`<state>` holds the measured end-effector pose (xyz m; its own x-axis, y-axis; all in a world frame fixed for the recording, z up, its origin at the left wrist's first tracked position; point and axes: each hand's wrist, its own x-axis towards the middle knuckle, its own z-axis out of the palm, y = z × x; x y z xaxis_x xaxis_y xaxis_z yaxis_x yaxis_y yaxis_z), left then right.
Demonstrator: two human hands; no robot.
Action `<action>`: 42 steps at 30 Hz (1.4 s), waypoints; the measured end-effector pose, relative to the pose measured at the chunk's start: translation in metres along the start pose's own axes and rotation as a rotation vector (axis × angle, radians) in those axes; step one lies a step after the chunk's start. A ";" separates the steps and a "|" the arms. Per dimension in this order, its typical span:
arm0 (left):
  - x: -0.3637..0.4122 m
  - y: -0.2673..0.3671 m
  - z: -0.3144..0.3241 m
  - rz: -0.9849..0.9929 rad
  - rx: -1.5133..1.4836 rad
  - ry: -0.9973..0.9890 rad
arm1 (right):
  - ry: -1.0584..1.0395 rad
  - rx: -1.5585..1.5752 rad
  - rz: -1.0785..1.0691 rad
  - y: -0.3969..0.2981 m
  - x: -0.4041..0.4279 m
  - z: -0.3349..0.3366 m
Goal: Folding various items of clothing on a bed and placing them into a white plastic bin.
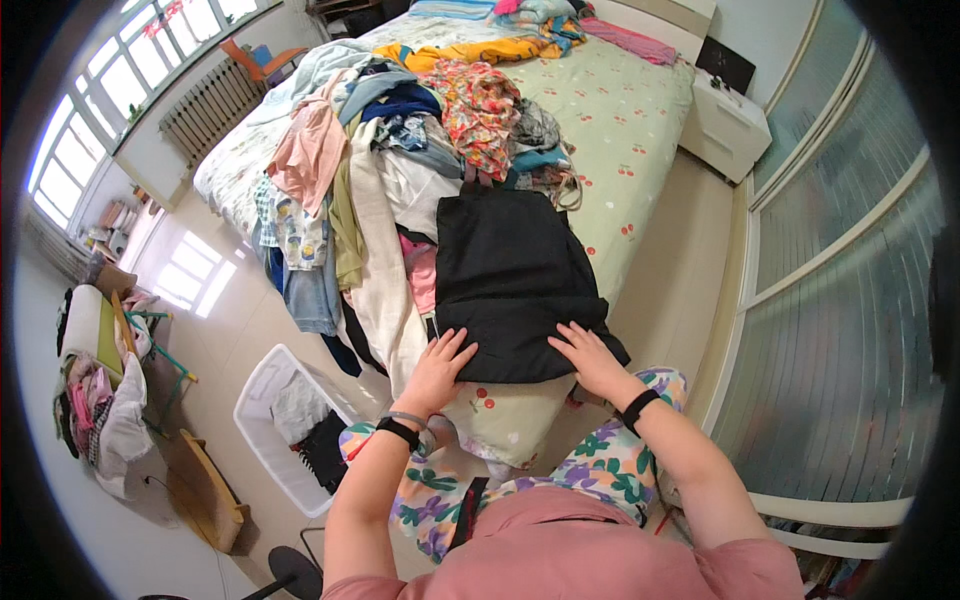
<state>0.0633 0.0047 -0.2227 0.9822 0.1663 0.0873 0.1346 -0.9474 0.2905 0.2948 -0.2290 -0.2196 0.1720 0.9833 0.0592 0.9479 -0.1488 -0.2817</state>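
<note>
A black cloth garment (517, 255) lies spread on the near corner of the bed, its lower part folded over into a band. My left hand (442, 369) rests on the garment's near left corner, fingers spread. On its near right part lies my right hand (592, 358), also with fingers apart and flat. Neither hand grips the fabric. Just left of the garment, white trousers (375, 262) hang over the bed's edge beside a pink cloth (422, 277). Beyond it a heap of clothes includes a red floral garment (478, 112) and a light pink top (307, 150).
A white plastic bin (259, 412) with folded clothes stands on the floor at left. Farther left is a rack piled with cloths (97, 397). Sliding glass doors (832, 345) run along the right, with a white nightstand (724, 127) by the bed (615, 127).
</note>
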 end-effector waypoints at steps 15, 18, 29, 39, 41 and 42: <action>0.005 -0.012 -0.071 -0.223 -0.139 -0.234 | -0.508 0.313 0.092 -0.011 0.055 -0.078; 0.044 -0.016 -0.073 -0.396 -0.125 0.039 | 0.111 -0.193 0.131 0.013 0.090 -0.067; 0.014 0.018 0.031 -0.234 0.077 0.212 | 0.101 -0.171 0.004 -0.021 0.065 0.031; 0.030 0.016 0.021 -0.283 0.054 0.201 | 0.069 -0.075 0.021 0.005 0.084 0.025; -0.002 0.040 -0.001 -0.287 -0.030 0.380 | 0.154 -0.151 0.016 -0.009 0.070 0.010; -0.020 0.045 0.003 -0.276 -0.200 0.374 | 0.179 -0.161 0.052 -0.011 0.059 0.005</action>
<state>0.0497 -0.0420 -0.2144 0.7943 0.5246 0.3063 0.3188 -0.7892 0.5248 0.2934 -0.1685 -0.2178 0.2530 0.9419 0.2211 0.9645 -0.2277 -0.1338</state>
